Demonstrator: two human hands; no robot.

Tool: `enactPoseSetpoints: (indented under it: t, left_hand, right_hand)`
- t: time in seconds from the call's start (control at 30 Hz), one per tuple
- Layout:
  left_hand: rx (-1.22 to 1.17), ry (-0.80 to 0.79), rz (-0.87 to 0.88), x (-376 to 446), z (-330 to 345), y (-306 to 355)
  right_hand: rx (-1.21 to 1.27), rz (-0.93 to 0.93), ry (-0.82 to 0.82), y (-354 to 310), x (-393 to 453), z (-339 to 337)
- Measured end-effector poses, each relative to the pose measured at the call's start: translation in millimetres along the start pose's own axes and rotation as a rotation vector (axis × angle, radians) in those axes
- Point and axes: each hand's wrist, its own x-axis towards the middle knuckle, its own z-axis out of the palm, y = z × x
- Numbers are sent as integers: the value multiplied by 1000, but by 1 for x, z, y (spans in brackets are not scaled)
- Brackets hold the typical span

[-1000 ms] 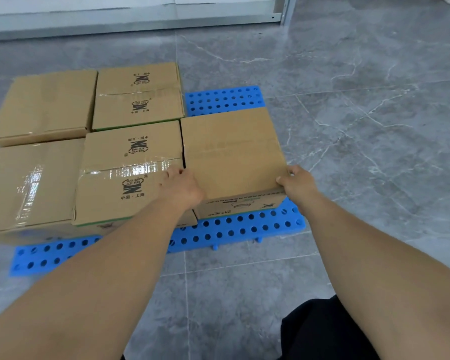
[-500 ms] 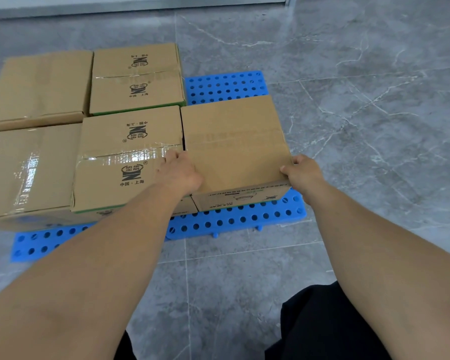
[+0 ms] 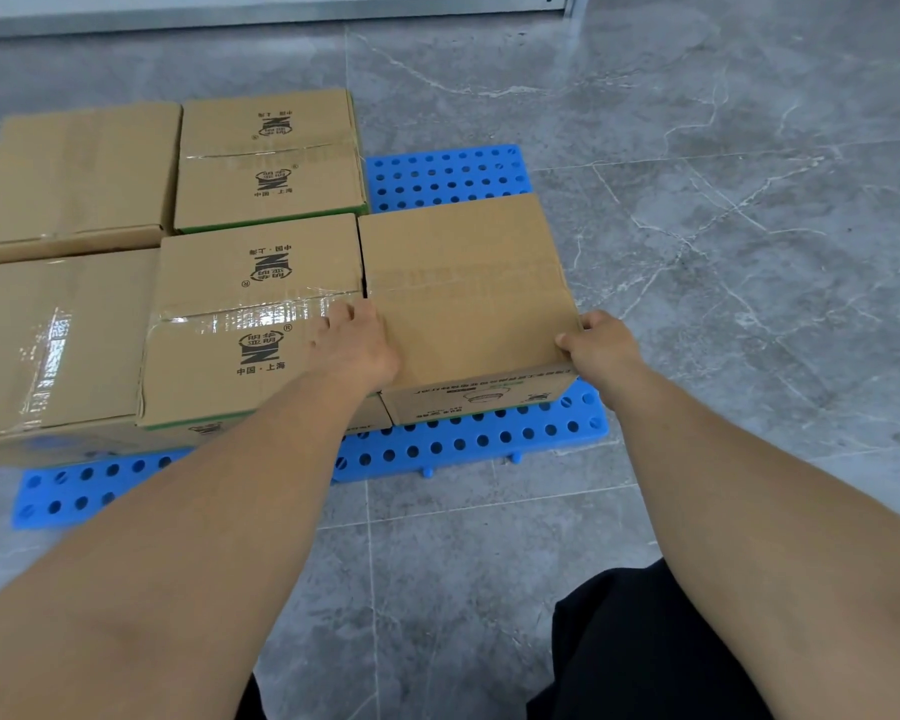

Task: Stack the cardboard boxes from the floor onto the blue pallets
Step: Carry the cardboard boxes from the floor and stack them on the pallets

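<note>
A plain cardboard box [image 3: 468, 283] sits on the right part of the blue pallet [image 3: 468, 444], flush against a printed, taped box [image 3: 230, 324] on its left. My left hand [image 3: 357, 345] holds the plain box at its left edge, fingers at the seam between the two boxes. At the box's near right corner my right hand [image 3: 601, 345] grips it, thumb on top and fingers down the side. Three more boxes stand on the pallets: a printed one [image 3: 268, 158] behind and two plain ones [image 3: 74, 168] [image 3: 48, 345] at the left.
A bare strip of pallet [image 3: 448, 174] shows behind the plain box. Another blue pallet section [image 3: 74, 491] pokes out at the front left. Grey marble floor tiles [image 3: 723, 226] spread to the right and front. A metal rail [image 3: 281, 13] runs along the far wall.
Both hands keep the same hold on the plain box, which stays on the pallet. Only my view has shifted slightly.
</note>
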Motion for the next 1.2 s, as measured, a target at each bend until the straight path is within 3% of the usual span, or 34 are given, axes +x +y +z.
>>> enactPoseSetpoints:
  t: [0.2, 0.4, 0.53, 0.97, 1.2]
  left_hand:
    - [1, 48, 35, 0, 3, -5]
    - [-95, 19, 37, -13, -13, -6]
    - [-189, 33, -21, -38, -46, -15]
    - [-362, -7, -203, -163, -232, -57]
    - [-451, 31, -293, -219, -344, -114]
  right_hand:
    - [-102, 55, 28, -9, 9, 4]
    - [-451, 10, 131, -42, -11, 7]
    - [-637, -111, 19, -87, -44, 0]
    - [-875, -306, -137, -245, -212, -57]
    - [-912, -358, -220, -352, -309, -50]
